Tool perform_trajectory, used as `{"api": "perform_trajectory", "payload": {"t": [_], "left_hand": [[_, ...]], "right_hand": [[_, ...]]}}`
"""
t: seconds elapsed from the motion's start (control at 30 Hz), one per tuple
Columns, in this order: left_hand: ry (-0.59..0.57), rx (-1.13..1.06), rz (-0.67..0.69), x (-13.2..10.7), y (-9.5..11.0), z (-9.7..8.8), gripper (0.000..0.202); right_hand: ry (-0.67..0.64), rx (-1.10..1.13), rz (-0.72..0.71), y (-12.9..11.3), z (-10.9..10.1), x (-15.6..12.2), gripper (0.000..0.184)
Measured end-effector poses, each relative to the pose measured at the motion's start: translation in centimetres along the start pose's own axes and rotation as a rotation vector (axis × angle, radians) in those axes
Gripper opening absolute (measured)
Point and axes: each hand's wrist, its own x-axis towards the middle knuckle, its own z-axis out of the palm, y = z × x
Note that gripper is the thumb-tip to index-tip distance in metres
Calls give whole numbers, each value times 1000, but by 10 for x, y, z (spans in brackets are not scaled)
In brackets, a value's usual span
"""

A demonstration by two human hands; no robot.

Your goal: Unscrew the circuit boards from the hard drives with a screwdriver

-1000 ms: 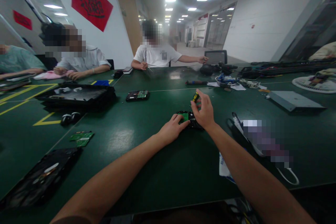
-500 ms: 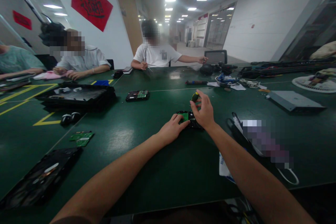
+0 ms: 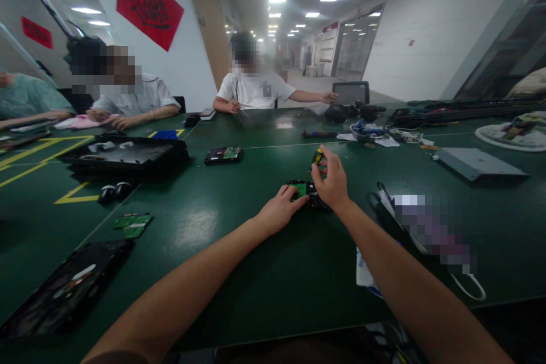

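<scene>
A small black hard drive with a green circuit board (image 3: 303,190) lies on the dark green table (image 3: 239,273). My left hand (image 3: 279,210) rests on its near left corner and holds it down, fingers curled over the edge. My right hand (image 3: 331,182) stands over the drive's right side, wrapped round the yellow and black handle of a screwdriver (image 3: 317,156) that points down at the board. The tip is hidden behind my fingers.
Another drive (image 3: 223,154) lies further back. A black tray (image 3: 123,156) is at the left, loose green boards (image 3: 133,224) and a black part (image 3: 63,290) nearer. A grey box (image 3: 475,162) and tools lie right. Three people sit along the far and left sides.
My right hand's fingers have shifted slightly on the screwdriver handle, as in turning it. The left hand and the drive have stayed put.
</scene>
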Motion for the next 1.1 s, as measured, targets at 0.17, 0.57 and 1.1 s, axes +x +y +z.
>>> {"api": "perform_trajectory", "payload": {"t": [0.17, 0.57, 1.1], "left_hand": [[-12, 5, -6, 0, 1, -1, 48], [-2, -7, -3, 0, 0, -1, 48], [-9, -6, -4, 1, 0, -2, 49]], "right_hand": [[5, 0, -12, 0, 0, 0, 56], [10, 31, -4, 0, 1, 0, 58], [17, -11, -17, -1, -1, 0, 62]]}}
